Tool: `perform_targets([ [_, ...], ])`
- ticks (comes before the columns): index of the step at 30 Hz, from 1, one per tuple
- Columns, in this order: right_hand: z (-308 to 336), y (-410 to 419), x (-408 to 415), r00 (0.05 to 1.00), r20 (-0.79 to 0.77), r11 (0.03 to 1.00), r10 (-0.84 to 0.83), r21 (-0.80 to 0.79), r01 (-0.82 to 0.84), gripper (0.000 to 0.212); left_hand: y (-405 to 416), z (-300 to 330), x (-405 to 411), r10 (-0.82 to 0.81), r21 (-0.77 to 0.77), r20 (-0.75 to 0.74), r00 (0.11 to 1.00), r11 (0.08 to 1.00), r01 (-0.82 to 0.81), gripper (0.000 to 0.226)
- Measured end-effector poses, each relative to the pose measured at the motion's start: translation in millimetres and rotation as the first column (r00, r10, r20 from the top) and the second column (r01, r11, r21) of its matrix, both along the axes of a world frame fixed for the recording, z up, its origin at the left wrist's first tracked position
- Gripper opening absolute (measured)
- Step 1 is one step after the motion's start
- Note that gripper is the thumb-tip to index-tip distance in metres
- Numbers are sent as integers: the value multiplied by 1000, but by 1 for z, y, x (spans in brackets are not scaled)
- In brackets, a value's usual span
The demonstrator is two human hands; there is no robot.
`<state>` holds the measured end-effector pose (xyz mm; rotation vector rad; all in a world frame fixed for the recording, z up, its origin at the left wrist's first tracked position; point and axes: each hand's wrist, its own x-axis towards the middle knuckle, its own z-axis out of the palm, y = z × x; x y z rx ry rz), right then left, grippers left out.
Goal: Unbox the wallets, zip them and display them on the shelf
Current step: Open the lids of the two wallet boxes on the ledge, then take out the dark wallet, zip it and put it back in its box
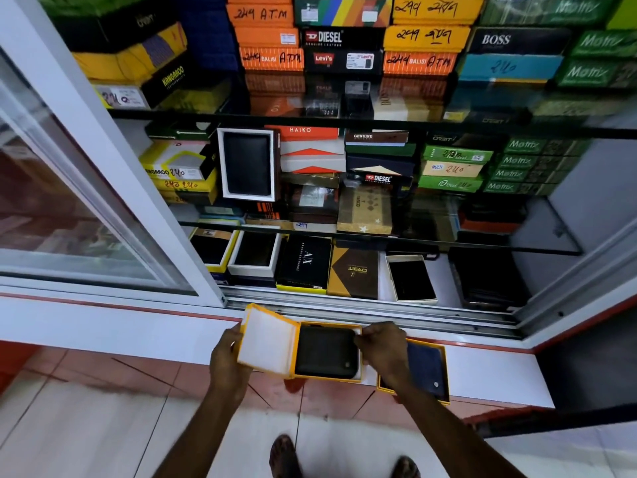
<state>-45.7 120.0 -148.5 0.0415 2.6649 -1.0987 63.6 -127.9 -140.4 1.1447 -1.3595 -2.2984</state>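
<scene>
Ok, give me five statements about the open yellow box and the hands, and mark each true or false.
1. The yellow box is open, lid to the left. True.
2. A black wallet lies inside it. True.
3. The left hand is at the wallet's top right corner. False: the left hand holds the lid; the right hand is at that corner.
4. A blue wallet lies in a box to the right. True.
5. The cabinet's sliding glass door covers the shelves ahead. False: it is slid left, shelves open.

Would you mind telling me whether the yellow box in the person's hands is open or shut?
Open: the yellow box has its lid swung out leftward, held by the left hand, and a black wallet lies exposed inside.
</scene>
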Motion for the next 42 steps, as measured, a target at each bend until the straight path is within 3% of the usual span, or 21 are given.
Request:
perform_targets([
  [2,6,8,-1,1000,9,998,-22,-54,22,24,2,-13,3,44,16,6,999,999,-44,33],
  [5,16,6,5,998,48,987,-51,-147,57,35,24,-22,0,30,-44,57,998,999,-27,33],
  [8,18,-7,12,989,87,959,-119,-249,137,17,48,-26,-3,-27,-297,161,987,952,75,26],
  [11,8,-19,14,993,81,969,-82,-227,99,12,54,-28,-5,-178,-521,293,940,794,313,28],
  [14,0,-32,15,999,35,988,10,-154,-5,11,53,-13,-10,-205,-455,357,911,814,361,29],
  [17,5,-45,21,988,101,994,114,-18,-112,22,52,-2,-12,-220,-335,370,903,875,351,27],
  [23,4,-53,22,988,157,1000,-7,-29,12,31,44,-6,-17,-283,-211,436,854,891,403,42],
  [28,7,-60,20,983,172,970,-62,-221,100,33,43,-5,-19,-333,-190,452,828,871,454,40],
  [31,10,-59,18,962,263,894,-78,-409,184,35,45,6,-20,-315,-292,448,837,833,470,33],
  [36,50,-31,17,931,343,741,123,-656,144,23,30,43,-26,-429,-440,338,838,715,543,35],
  [39,81,-9,10,971,95,837,219,-529,-138,14,22,76,-34,-538,-461,178,824,694,553,19],
  [42,133,5,2,900,-282,861,332,-299,-411,15,21,119,-41,-665,-572,137,734,552,607,17],
])
